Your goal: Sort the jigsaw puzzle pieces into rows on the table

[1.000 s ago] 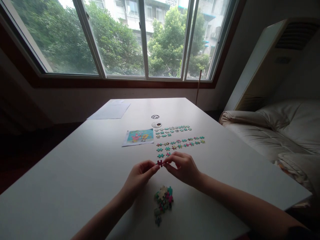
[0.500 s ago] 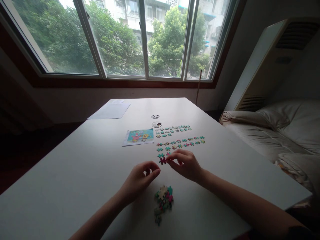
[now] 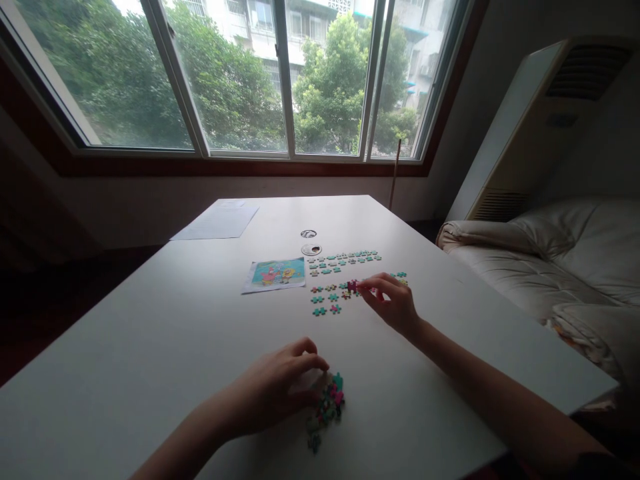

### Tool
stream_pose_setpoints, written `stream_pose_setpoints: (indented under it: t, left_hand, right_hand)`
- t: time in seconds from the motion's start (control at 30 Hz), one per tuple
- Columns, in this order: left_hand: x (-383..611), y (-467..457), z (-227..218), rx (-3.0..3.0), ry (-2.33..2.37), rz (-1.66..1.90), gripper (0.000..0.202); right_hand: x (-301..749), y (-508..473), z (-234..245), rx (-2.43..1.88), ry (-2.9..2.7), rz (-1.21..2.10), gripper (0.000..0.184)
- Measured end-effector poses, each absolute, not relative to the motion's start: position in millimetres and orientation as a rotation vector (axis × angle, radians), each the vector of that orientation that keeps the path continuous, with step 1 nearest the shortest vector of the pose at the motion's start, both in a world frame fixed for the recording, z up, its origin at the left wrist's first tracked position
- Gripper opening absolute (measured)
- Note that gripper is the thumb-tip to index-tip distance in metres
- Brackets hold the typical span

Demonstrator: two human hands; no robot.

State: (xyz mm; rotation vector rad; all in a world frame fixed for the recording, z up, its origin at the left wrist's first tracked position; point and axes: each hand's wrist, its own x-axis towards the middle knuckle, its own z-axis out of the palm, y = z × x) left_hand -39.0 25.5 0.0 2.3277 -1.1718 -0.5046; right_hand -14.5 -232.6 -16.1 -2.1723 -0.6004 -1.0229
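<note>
On table [image 3: 150, 347], 1 o'clock of loose pile [image 3: 331, 405]: right hand [image 3: 395, 305] holds pink puzzle piece [image 3: 353, 285], thumb and forefinger clamped on edges. Piece likely light, thin, stiff card; grip by edges. Left hand [image 3: 277, 390] rests on pile, fingers curled; hold cannot be told.

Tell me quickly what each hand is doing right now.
Left hand: fingers curled onto the heap of puzzle pieces; whether it grips one cannot be told.
Right hand: closed, pinching a pink puzzle piece at the laid-out rows.
</note>
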Motion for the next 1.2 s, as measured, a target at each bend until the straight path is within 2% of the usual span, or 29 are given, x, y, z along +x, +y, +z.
stream_pose_setpoints:
  t: [0.47, 0.83, 1.2]
  left_hand:
    - [-39.1, 26.1, -0.3, 2.302, -1.176, -0.521, 0.028]
    - [-38.1, 25.7, 0.0, 2.338, -1.182, -0.536, 0.028]
    - [-39.5, 25.5, 3.1, 2.339, -1.190, -0.558, 0.025]
  right_hand:
    - [-13.2, -233.3, -18.2, -2.219, -0.572, -1.002, 0.009]
    - [-7.4, -231.4, -31.4, -2.516, -0.400, -0.443, 0.007]
    - [-2.9, -238.0, -31.4, -2.521, -0.327, -0.256, 0.011]
